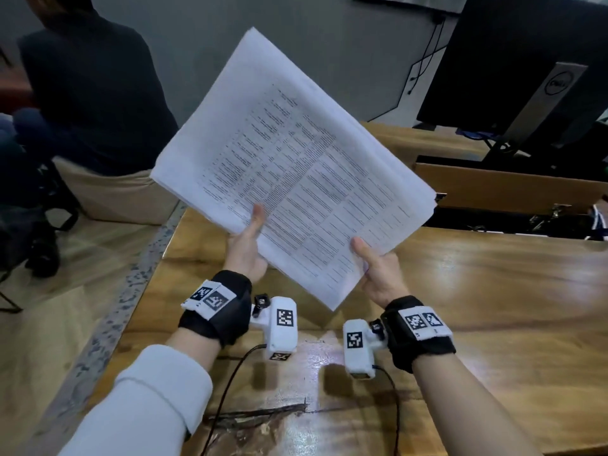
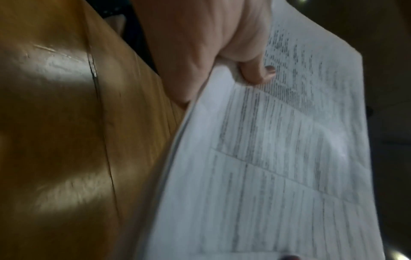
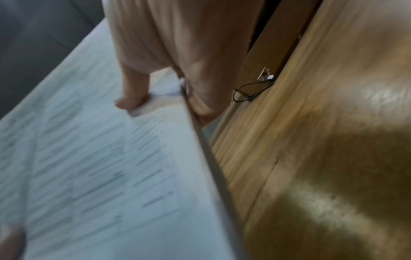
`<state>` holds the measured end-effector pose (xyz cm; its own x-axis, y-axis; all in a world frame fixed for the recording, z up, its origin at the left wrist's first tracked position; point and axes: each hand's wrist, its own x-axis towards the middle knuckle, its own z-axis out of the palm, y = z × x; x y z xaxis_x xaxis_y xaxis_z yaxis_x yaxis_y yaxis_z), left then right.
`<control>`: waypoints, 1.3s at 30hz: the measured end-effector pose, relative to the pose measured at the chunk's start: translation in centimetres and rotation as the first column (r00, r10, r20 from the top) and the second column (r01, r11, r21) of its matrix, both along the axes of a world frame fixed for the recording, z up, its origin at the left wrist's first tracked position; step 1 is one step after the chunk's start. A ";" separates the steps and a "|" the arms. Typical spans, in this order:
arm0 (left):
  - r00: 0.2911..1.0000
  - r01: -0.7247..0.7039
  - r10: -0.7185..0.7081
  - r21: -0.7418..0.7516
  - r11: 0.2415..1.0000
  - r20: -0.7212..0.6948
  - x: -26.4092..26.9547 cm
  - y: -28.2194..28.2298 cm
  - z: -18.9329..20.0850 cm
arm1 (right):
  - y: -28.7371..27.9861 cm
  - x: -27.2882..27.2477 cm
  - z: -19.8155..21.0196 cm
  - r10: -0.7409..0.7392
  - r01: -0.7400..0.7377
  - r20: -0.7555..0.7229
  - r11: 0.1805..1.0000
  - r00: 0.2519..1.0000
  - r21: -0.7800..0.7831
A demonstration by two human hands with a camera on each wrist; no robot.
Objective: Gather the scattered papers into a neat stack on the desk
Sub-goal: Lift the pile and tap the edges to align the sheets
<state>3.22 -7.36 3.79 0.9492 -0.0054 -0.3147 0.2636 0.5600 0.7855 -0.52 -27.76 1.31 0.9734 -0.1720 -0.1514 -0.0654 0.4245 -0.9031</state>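
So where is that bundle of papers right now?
In the head view the papers are lifted above the wooden desk, tilted, with the left hand and right hand gripping their near edges.

The head camera looked forward and down over the desk (image 1: pixel 493 291) from above. Each wrist camera sat close behind its thumb (both views blurred), facing along the papers (image 2: pixel 278 158). All three shared the printed sheet and the desktop.
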 end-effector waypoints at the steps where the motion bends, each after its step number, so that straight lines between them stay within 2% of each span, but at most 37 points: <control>1: 1.000 0.014 -0.014 -0.008 1.000 0.006 0.0 0.3 -0.1 | -0.2 0.1 0.1 -0.014 0.014 0.015 0.999 1.000 -0.030; 5: 0.999 0.041 -0.038 -0.081 0.996 0.039 0.8 4.0 -0.4 | -3.7 -0.2 0.5 -0.102 0.107 0.040 0.983 0.994 -0.150; 7: 0.991 0.121 -0.117 -0.057 0.991 0.060 1.0 6.3 -0.6 | -5.6 -0.7 0.5 -0.113 0.116 0.023 0.966 0.993 -0.230; 10: 0.949 0.307 -0.313 0.091 0.947 0.050 0.8 7.9 -0.6 | -7.1 -1.5 0.8 -0.095 0.095 0.014 0.952 0.995 -0.291; 12: 0.923 0.372 -0.385 0.282 0.884 -0.010 0.7 7.3 -0.3 | -7.0 -1.6 1.1 -0.070 0.071 0.016 0.932 0.997 -0.356; 13: 0.929 0.350 -0.369 0.383 0.855 -0.026 0.7 6.5 -0.1 | -6.7 -1.6 1.2 -0.070 0.076 0.029 0.921 0.997 -0.381; 15: 0.968 0.200 -0.249 0.521 0.830 0.024 0.6 4.7 0.3 | -5.9 -1.3 1.2 -0.109 0.132 0.080 0.900 0.991 -0.416; 18: 0.980 -0.001 -0.104 0.526 0.851 0.171 0.3 3.1 0.5 | -4.8 -0.8 1.9 -0.174 0.225 0.159 0.888 0.972 -0.401; 22: 0.969 -0.156 0.038 0.480 0.863 0.246 -0.2 3.1 0.1 | -4.1 -1.1 2.4 -0.171 0.249 0.220 0.880 0.960 -0.403; 26: 0.958 -0.178 0.040 0.474 0.862 0.285 -0.9 4.3 -0.4 | -4.3 -1.7 1.5 -0.162 0.219 0.164 0.871 0.973 -0.439; 30: 0.943 -0.168 -0.003 0.487 0.857 0.331 -1.2 5.5 -0.4 | -4.8 -1.8 2.2 -0.187 0.242 0.169 0.881 0.968 -0.407; 39: 0.896 -0.178 -0.067 0.492 0.852 0.440 -0.5 5.5 1.0 | -3.2 -1.3 5.6 -0.349 0.428 0.277 0.846 0.895 -0.319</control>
<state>2.75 -1.86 4.78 0.9794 0.0953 0.1780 -0.1835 0.0524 0.9816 -1.84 -31.00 6.95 0.8164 -0.5463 0.1874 0.2345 0.0169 -0.9720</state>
